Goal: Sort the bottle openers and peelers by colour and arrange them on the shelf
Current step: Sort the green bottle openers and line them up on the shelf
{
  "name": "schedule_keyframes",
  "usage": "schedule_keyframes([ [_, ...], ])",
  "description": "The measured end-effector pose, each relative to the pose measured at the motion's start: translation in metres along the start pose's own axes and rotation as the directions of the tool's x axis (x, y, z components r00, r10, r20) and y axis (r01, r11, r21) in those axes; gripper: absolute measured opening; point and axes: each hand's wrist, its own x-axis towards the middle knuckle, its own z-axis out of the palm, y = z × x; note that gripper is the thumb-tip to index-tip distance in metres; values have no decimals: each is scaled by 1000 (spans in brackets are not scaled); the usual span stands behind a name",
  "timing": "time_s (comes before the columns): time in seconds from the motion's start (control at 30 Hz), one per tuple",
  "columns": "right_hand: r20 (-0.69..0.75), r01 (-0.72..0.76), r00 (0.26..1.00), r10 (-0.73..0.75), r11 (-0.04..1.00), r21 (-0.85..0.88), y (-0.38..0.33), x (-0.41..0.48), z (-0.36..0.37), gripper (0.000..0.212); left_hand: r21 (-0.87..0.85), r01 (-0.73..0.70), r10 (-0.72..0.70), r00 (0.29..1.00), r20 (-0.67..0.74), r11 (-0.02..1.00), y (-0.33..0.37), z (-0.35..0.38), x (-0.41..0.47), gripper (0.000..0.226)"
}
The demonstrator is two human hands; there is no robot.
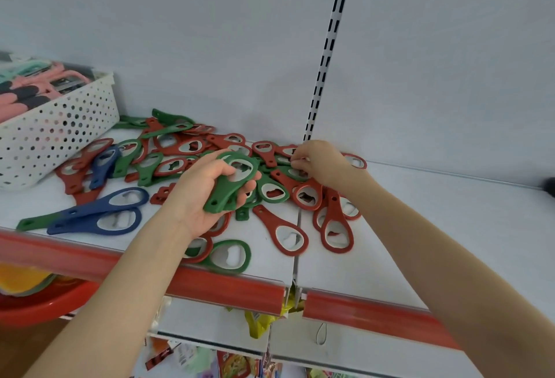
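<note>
A mixed pile of red, green and blue bottle openers (192,149) lies on the white shelf (420,227). My left hand (207,194) grips a small stack of green openers (231,181) above the pile. My right hand (321,163) reaches into the back of the pile, its fingertips pinching at a green opener (295,172) among red ones. Two blue openers (102,212) lie at the front left. A red opener (283,232) and another red opener (336,227) lie near the front.
A white perforated basket (60,125) with pink, mint and dark peelers stands at the left. A red price rail (210,284) runs along the shelf's front edge. The shelf's right half is bare. A slotted upright (327,47) divides the back wall. Goods hang below.
</note>
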Motion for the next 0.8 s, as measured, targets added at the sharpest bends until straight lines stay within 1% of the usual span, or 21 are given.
schedule_keyframes([
  [0.07,-45,21,999,-25,996,-89,3,-1,2,24,-5,12,-12,1000,1,1000,-1,0,1,29],
  [0.1,-103,21,994,-30,996,-88,5,-3,2,24,-8,18,-18,1000,4,1000,-2,0,1,28],
  [0.13,-179,12,984,-20,999,-45,7,-6,1,24,-9,26,-26,1000,9,1000,-2,1,2,26],
  [0.2,-340,21,940,17,994,107,10,-13,-8,24,-16,58,-58,998,21,998,-2,1,5,25],
  [0.23,-410,72,912,11,980,185,9,-19,-13,23,-36,90,-89,995,35,995,-2,2,7,32],
  [0.3,-509,258,856,-88,926,274,-1,-32,-22,19,-96,155,-148,986,74,983,-2,4,9,49],
  [0.33,-533,359,829,-167,890,280,-8,-39,-24,18,-132,181,-168,980,105,975,-1,5,10,54],
  [0.4,-520,517,788,-331,813,266,-23,-51,-21,18,-194,231,-200,966,165,953,1,7,10,58],
  [0.47,-470,598,766,-438,753,274,-30,-57,-15,20,-196,254,-216,957,194,947,1,8,10,46],
  [0.5,-441,602,776,-451,738,306,-31,-57,-14,20,-183,256,-220,955,197,949,0,7,10,37],
  [0.53,-412,570,808,-420,735,368,-32,-56,-14,19,-173,253,-219,956,194,952,0,7,10,30],
  [0.57,-389,504,853,-348,745,437,-31,-55,-16,20,-169,245,-214,959,185,955,0,6,10,25],
  [0.6,-360,417,895,-262,776,474,-29,-53,-17,20,-166,234,-205,963,176,958,-1,6,10,21],
  [0.63,-312,316,932,-183,833,454,-25,-49,-17,22,-166,222,-195,967,167,961,0,5,9,20],
  [0.67,-237,212,963,-127,901,378,-19,-44,-16,25,-166,212,-187,970,158,963,0,5,9,18],
  [0.7,-130,117,988,-84,956,270,-13,-39,-14,29,-164,204,-180,972,148,965,0,5,8,17],
  [0.73,-16,49,999,-47,985,167,-9,-36,-12,31,-161,198,-176,974,143,967,1,5,8,18],
  [0.77,61,5,998,-12,994,108,-6,-33,-10,33,-161,197,-175,974,143,967,2,5,8,20],
  [0.8,89,-23,996,14,995,101,-5,-31,-9,34,-166,197,-173,974,146,966,2,5,8,23],
])
